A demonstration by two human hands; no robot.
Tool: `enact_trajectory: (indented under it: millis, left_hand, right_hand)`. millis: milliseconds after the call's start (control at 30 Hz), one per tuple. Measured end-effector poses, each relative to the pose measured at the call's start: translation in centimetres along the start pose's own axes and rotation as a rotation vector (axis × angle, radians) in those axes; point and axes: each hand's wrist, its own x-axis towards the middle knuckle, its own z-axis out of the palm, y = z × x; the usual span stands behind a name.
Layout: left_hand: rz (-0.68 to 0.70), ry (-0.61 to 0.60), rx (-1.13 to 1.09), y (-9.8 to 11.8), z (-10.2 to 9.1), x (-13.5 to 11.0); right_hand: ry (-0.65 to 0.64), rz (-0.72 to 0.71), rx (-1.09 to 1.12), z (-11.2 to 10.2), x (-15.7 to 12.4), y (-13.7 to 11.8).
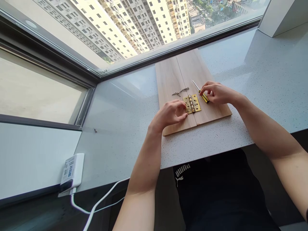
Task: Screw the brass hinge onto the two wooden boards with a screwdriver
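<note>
Two wooden boards point(173, 77) lie side by side on a grey speckled counter point(125, 128). A brass hinge point(192, 103) rests across their seam near the front end. My left hand point(169, 114) sits curled at the hinge's left leaf, fingertips pinched against its edge. My right hand point(215, 93) is curled around a yellow-and-black screwdriver point(201, 93) just right of the hinge, its metal shaft pointing away from me. Several loose screws point(180, 91) lie on the boards behind the hinge.
A large window point(120, 32) runs along the counter's far edge. A white block point(281, 16) stands at the back right. A lone screw point(95, 130) lies on the counter to the left. A white charger point(72, 171) with a cable hangs near the front left edge.
</note>
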Motion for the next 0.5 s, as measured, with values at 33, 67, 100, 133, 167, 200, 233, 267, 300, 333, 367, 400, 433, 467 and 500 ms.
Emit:
enact_trajectory:
  millis: [33, 67, 100, 133, 167, 200, 233, 267, 300, 333, 367, 400, 433, 467, 500]
  left_hand:
    - [-0.003, 0.000, 0.001, 0.03, -0.01, 0.01]
    - [-0.007, 0.001, 0.003, 0.06, 0.00, 0.02]
    - [-0.012, 0.001, 0.005, 0.08, 0.00, 0.02]
    - [-0.016, 0.001, 0.007, 0.10, 0.02, 0.03]
    - [-0.020, 0.001, 0.009, 0.10, 0.04, 0.03]
    - [-0.022, 0.001, 0.009, 0.09, 0.06, 0.03]
    - [-0.023, 0.002, 0.009, 0.07, 0.08, 0.03]
    - [-0.022, 0.004, 0.008, 0.05, 0.10, 0.04]
    - [-0.021, 0.006, 0.007, 0.02, 0.12, 0.04]
    - [-0.020, 0.007, 0.006, -0.01, 0.14, 0.04]
    - [-0.021, 0.009, 0.005, -0.03, 0.15, 0.04]
    - [-0.022, 0.010, 0.004, -0.05, 0.15, 0.04]
    - [-0.023, 0.011, 0.003, -0.07, 0.15, 0.04]
    - [-0.024, 0.011, 0.001, -0.07, 0.14, 0.05]
    - [-0.025, 0.011, -0.002, -0.06, 0.13, 0.05]
  right_hand:
    - [0.000, 0.001, 0.000, 0.00, 0.01, 0.01]
    - [0.001, 0.002, -0.001, 0.00, 0.01, 0.00]
    - [0.003, 0.004, -0.001, -0.01, -0.01, -0.03]
    - [0.005, 0.007, -0.001, -0.02, -0.03, -0.08]
    - [0.005, 0.011, -0.001, -0.04, -0.06, -0.14]
    - [0.005, 0.015, 0.001, -0.07, -0.09, -0.20]
    - [0.004, 0.017, 0.003, -0.09, -0.13, -0.27]
    - [0.004, 0.018, 0.005, -0.10, -0.15, -0.31]
    - [0.005, 0.016, 0.006, -0.10, -0.16, -0.33]
    - [0.008, 0.013, 0.006, -0.10, -0.15, -0.33]
    - [0.010, 0.009, 0.004, -0.08, -0.14, -0.29]
    - [0.012, 0.005, 0.002, -0.06, -0.11, -0.23]
    - [0.014, 0.001, 0.000, -0.04, -0.08, -0.15]
    - [0.014, -0.001, -0.002, -0.02, -0.05, -0.07]
    - [0.012, -0.001, -0.004, 0.00, -0.02, 0.00]
